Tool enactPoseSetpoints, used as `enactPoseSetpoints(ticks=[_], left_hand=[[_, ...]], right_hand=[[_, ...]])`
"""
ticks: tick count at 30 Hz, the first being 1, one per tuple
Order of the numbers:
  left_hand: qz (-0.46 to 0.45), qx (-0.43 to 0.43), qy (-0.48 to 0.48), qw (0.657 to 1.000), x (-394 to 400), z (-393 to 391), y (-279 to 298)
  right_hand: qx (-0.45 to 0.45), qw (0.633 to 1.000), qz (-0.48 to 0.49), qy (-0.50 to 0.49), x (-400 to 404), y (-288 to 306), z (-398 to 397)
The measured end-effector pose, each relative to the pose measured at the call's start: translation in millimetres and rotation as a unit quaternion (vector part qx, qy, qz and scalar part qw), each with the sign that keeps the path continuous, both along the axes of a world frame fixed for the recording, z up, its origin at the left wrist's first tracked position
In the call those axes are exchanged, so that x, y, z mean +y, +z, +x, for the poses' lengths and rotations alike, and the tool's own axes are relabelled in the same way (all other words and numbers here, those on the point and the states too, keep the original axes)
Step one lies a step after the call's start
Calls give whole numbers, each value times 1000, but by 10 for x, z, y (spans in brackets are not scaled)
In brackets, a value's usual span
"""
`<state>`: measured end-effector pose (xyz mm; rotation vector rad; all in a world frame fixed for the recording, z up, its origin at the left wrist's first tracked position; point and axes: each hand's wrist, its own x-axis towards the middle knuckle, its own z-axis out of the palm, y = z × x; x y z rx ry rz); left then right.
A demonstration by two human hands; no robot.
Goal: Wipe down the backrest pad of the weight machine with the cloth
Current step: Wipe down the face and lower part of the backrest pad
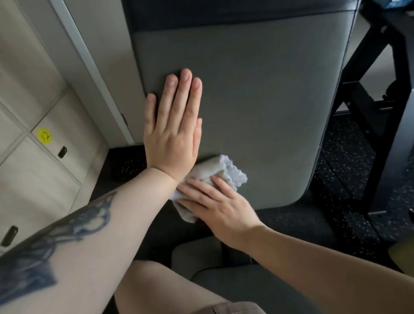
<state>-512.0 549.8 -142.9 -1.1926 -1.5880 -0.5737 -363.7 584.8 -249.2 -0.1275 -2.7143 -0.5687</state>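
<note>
The grey backrest pad of the weight machine fills the middle of the view, upright in front of me. My left hand lies flat against the pad's left side, fingers straight and together, holding nothing. Lower down, my right hand presses a crumpled white cloth against the bottom left part of the pad. The cloth bunches out above and left of my fingers; part of it is hidden under my right hand and my left wrist.
Beige lockers with yellow number stickers stand at the left. A grey seat pad sits below the backrest, beside my knee. The black machine frame rises at the right over dark speckled floor.
</note>
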Motion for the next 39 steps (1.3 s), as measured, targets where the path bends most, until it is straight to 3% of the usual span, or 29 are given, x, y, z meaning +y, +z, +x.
enactPoseSetpoints(ticks=[3,7,11,14,16,18,20,23,26,28,31,33,36,39], left_hand=[[-8,8,-4,1000,-13,6,6],[-15,17,-13,1000,-22,-7,18],[-12,8,-11,1000,-2,5,-17],[-3,2,-16,1000,8,-1,-24],[-2,-3,-18,1000,-2,6,-30],[-14,-11,-25,1000,-17,-1,-26],[-20,-12,-31,999,-15,-9,-15],[-6,-10,-27,1000,0,-4,-35],[6,2,-28,1000,18,0,-38],[3,0,-33,999,6,9,-26],[-2,-13,-38,999,-21,13,-8],[-6,-17,-44,999,-29,21,-1],[1,-19,-40,999,-24,42,-12],[-5,-29,-42,999,-21,58,-12]], right_hand=[[-9,1000,-15,-6,-230,-3,-255],[-49,998,28,-1,44,-155,102],[111,993,2,-38,404,41,463],[269,951,-100,-111,219,267,211],[237,959,-115,-108,39,102,115],[107,988,-87,-63,56,-256,299],[38,996,-51,-56,299,-500,665],[89,989,-60,-105,626,-422,1071],[248,944,-155,-154,676,-65,928],[288,921,-206,-159,489,8,676],[134,980,-128,-70,367,-359,722],[98,989,-92,-62,611,-439,1021],[205,959,-165,-107,845,-144,1175],[356,903,-219,-101,868,353,836]])
